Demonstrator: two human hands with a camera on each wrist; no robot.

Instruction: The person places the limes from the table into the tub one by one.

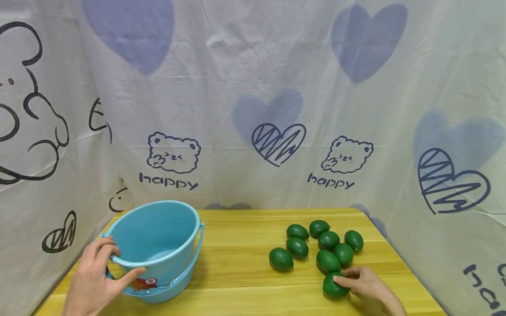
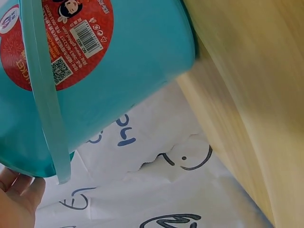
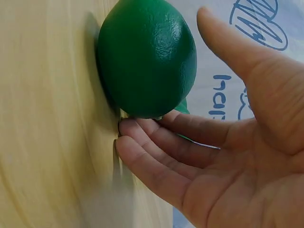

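A light blue bucket [image 1: 170, 263] stands at the left of the table, its handle hanging down on the near side. My left hand [image 1: 92, 274] grips its rim, fingers over the edge and thumb against the outer wall near a red label. In the left wrist view the fingers [image 2: 28, 192] curl at the rim. At the right, my right hand [image 1: 365, 283] is at the nearest green lime [image 1: 334, 287]. The right wrist view shows this lime [image 3: 147, 57] on the table, with fingertips [image 3: 130, 126] close by its end and the thumb [image 3: 223, 40] spread away from it.
Several more green limes [image 1: 328, 261] lie in a loose group beyond the right hand, with one lime [image 1: 281, 259] at the group's left. The yellow wood-grain table [image 1: 233, 263] is bordered by white printed cloth [image 1: 221, 109] at the back and sides.
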